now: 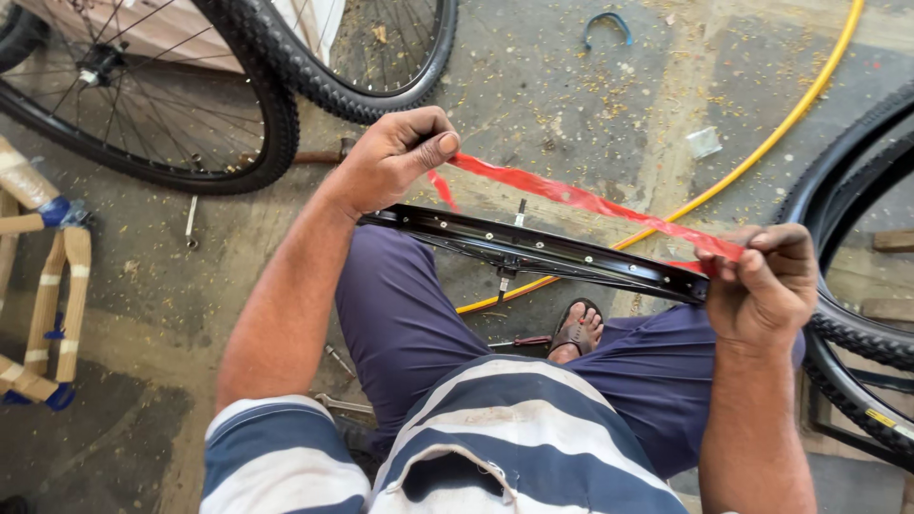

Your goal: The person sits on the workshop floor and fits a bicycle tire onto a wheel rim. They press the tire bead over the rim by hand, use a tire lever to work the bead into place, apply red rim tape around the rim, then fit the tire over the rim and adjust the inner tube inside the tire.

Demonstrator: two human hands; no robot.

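Both hands pinch the red rim tape (581, 202): left hand (390, 157) far-left, right hand (762, 286) near-right; keep it taut, centred over the black rim (543, 249)

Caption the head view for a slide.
Both hands, left and right, stretch a red strip over a black bicycle rim.
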